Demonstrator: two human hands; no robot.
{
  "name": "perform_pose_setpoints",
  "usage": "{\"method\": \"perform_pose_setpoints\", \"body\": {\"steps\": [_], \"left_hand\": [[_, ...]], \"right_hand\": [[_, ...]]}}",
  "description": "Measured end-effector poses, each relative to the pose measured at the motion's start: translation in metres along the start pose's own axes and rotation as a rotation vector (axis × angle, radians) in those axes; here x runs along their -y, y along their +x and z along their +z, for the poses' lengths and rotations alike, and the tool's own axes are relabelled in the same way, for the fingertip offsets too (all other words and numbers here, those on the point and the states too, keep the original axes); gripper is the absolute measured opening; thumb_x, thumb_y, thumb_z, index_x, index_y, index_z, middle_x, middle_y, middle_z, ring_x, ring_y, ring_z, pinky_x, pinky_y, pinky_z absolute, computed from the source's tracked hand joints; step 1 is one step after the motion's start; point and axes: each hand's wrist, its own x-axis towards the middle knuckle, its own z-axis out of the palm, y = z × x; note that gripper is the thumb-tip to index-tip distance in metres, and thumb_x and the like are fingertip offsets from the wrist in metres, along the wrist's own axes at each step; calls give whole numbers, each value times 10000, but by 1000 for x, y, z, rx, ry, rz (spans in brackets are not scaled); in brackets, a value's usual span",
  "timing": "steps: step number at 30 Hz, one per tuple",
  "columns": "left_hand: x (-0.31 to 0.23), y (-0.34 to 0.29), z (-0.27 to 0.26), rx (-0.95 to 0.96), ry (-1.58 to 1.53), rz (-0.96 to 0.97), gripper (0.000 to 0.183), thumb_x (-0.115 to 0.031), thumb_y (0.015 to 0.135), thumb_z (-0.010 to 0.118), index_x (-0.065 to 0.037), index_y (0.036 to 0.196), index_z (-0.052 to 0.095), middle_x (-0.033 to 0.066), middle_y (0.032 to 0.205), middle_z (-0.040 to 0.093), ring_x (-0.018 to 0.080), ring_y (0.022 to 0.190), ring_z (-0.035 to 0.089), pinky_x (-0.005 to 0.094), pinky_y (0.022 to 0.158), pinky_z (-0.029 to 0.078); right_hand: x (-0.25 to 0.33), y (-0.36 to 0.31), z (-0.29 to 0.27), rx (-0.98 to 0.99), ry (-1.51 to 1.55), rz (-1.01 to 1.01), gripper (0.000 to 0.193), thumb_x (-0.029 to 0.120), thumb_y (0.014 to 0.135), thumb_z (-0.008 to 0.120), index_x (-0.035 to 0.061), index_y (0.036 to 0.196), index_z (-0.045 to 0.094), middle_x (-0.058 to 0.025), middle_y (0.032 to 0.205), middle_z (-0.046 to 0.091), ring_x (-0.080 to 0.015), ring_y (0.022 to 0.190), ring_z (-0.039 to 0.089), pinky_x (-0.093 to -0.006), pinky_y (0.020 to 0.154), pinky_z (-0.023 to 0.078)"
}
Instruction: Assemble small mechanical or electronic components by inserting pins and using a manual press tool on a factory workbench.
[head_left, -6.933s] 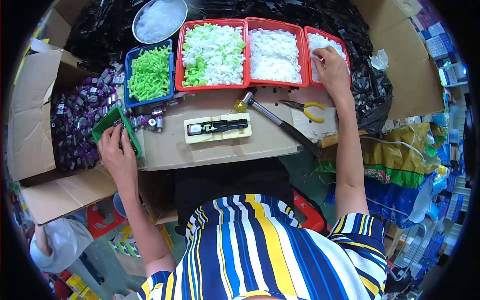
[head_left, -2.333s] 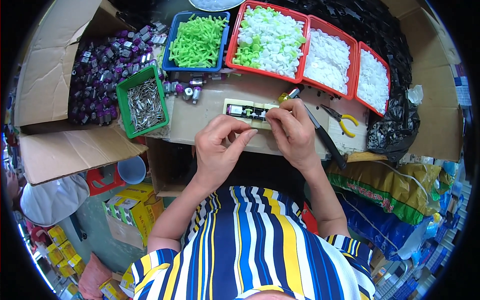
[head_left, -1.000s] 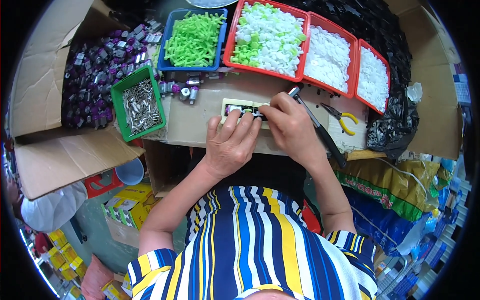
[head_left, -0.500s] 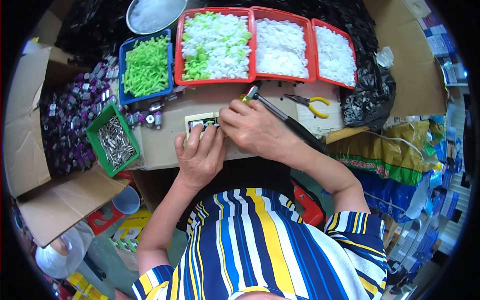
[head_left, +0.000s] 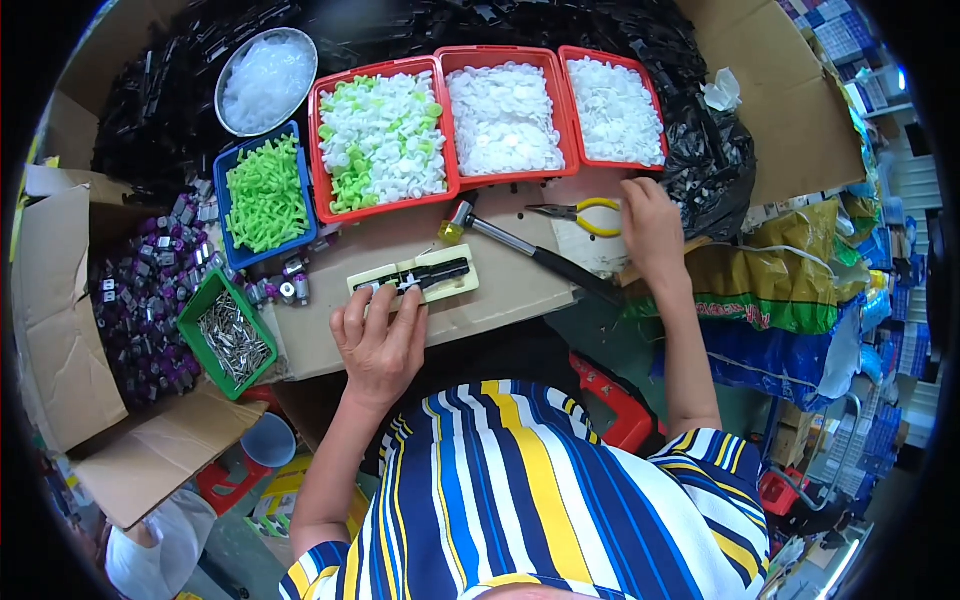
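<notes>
My left hand (head_left: 378,340) rests at the near-left end of a small cream holder (head_left: 462,287), its fingers closed over the edge. Inside the holder lies a long black part (head_left: 440,272), and small white pieces show by my fingertips. My right hand (head_left: 652,230) is away to the right, just below the right-hand red tray and beside the black plastic bag (head_left: 722,170). Its fingers are bent and loosely apart, with nothing seen in them. Yellow-handled pliers (head_left: 590,215) lie just left of it. A hammer (head_left: 520,243) with a black grip lies between the holder and the pliers.
Along the back stand red trays (head_left: 458,120) of white and green plastic pieces, a blue tray (head_left: 220,200) of green sticks and a round bowl (head_left: 232,115) of translucent white material. At left are a green tray (head_left: 195,340) of metal pins and a heap of purple-and-grey parts (head_left: 150,290).
My right hand has left the holder and moved right, past the hammer and pliers. My left hand stays at the holder, whose black part now shows. The view has shifted.
</notes>
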Motion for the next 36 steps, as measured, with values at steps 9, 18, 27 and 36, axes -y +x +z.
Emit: {"method": "perform_pose_setpoints", "body": {"steps": [9,18,27,36], "left_hand": [[18,14,-18,-82,-166,-135,320,-63,723,778,-72,1038,722,92,1037,603,302,1027,542,407,856,431],[95,61,-37,-215,-19,-347,187,-6,765,713,-8,952,711,123,943,617,313,950,548,424,832,448],[129,77,-9,-16,74,-411,174,-55,721,764,-29,891,745,120,884,628,304,925,559,403,817,473],[138,82,-17,-63,-44,-434,85,-58,753,743,-4,808,706,112,849,628,311,906,565,409,802,466]], "right_hand": [[-18,6,11,224,-250,151,78,51,889,542,5,949,560,-233,998,588,-445,787,637,-520,666,516],[-26,10,4,219,117,84,145,52,911,580,-50,1011,606,-240,919,589,-435,873,583,-462,755,466],[-21,13,-8,265,115,81,189,-20,844,598,-41,1030,582,-233,1003,579,-432,950,582,-463,812,474],[-25,13,-3,266,174,167,166,18,822,675,-48,919,557,-208,854,578,-382,785,591,-440,704,463]]}}
